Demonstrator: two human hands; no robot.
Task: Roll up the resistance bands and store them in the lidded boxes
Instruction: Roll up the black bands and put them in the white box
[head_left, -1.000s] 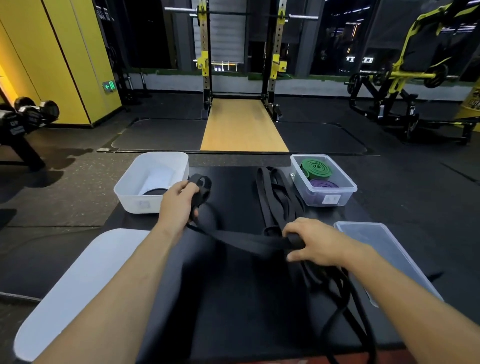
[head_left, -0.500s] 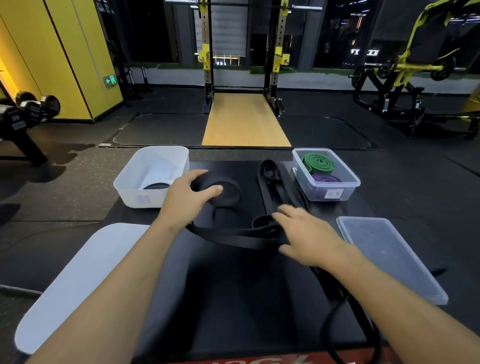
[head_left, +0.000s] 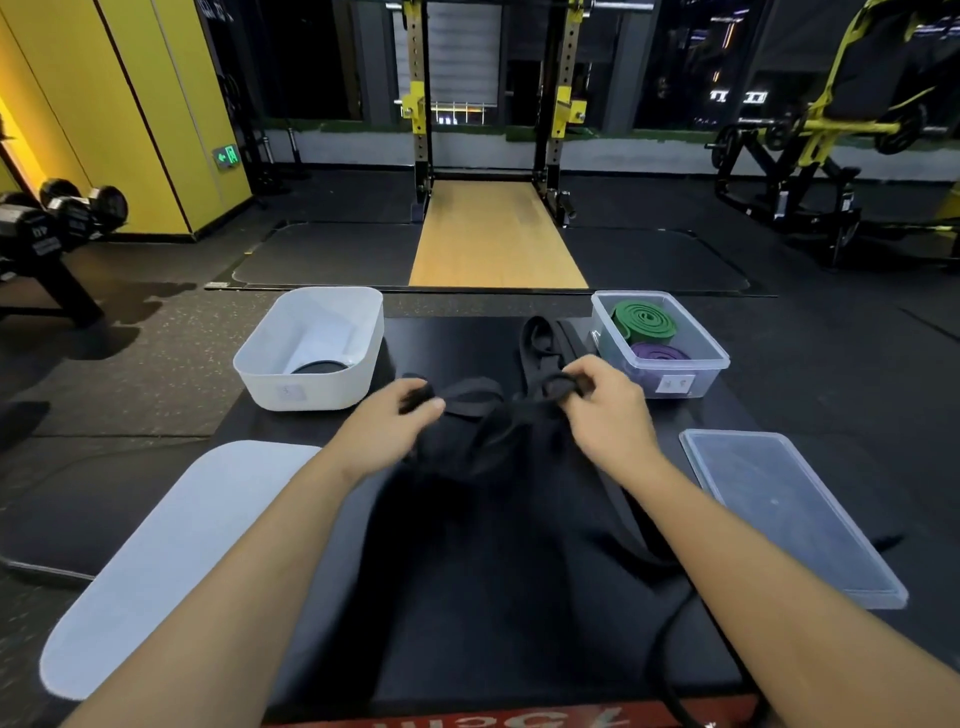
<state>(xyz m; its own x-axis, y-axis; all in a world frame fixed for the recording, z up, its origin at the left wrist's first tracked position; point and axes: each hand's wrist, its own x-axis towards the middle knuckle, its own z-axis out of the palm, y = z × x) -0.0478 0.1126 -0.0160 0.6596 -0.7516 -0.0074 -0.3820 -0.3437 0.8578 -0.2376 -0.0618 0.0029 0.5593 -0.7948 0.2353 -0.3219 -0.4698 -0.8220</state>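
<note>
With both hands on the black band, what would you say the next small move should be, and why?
Probably start curling the end held by the left hand over itself, with the right hand feeding slack. The black band hangs loose and unrolled between them, trailing down the mat, and the white box stands open.

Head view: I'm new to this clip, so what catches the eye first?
The left hand and right hand grip a black band mid-mat. At the back right, a clear box holds a rolled green band and purple band; a white box sits back left.
</note>
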